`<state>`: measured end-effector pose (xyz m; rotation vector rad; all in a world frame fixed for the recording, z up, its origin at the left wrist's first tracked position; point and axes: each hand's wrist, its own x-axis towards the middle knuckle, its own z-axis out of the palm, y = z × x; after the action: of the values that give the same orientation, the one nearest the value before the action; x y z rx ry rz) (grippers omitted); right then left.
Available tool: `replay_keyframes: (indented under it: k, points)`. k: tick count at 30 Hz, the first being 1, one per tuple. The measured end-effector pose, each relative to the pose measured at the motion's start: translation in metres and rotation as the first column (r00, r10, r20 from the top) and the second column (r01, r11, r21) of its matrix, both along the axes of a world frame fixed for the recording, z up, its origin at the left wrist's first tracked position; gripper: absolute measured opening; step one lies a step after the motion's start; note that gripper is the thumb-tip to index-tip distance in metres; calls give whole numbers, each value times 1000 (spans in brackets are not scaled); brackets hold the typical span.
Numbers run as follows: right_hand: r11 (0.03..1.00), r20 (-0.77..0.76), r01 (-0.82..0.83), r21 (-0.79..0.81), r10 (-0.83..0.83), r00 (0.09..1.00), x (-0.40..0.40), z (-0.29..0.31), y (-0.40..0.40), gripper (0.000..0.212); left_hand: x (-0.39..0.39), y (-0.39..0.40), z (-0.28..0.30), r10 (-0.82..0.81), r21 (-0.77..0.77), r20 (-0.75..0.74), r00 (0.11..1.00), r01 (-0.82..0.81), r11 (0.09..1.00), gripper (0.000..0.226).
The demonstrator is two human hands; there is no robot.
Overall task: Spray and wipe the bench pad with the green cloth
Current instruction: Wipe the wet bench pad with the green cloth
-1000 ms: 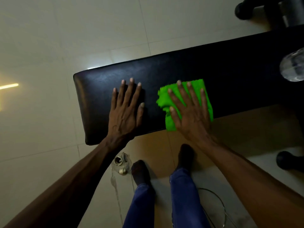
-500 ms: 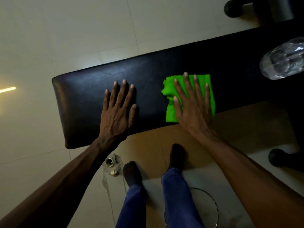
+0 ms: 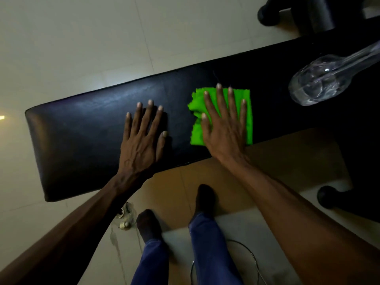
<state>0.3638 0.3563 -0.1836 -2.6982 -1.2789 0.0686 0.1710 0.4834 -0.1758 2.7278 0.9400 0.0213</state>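
The green cloth (image 3: 242, 118) lay on the black bench pad (image 3: 86, 128), pressed flat under the right hand (image 3: 224, 128), fingers straight. The left hand (image 3: 141, 138) was braced flat, fingers spread, just left of it. Even pressure and overlapping strokes would be advised.

Dim room, floor glare, warped edges
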Motion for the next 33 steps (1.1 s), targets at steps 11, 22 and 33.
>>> replay_keyframes:
  k: [11, 22, 33]
  points:
    - [972, -38, -234, -25, 233, 972, 42, -4, -83, 57, 67, -18, 0, -101, -18, 12, 995, 102, 995, 62]
    - [964, -73, -265, 8, 265, 961, 47, -4, -106, 59, 108, -39, -3, -134, -47, -32, 990, 132, 990, 62]
    - [995, -137, -86, 50, 93, 986, 66, 0, -69, 60, 118, -40, 7, -110, -83, -96, 989, 102, 991, 63]
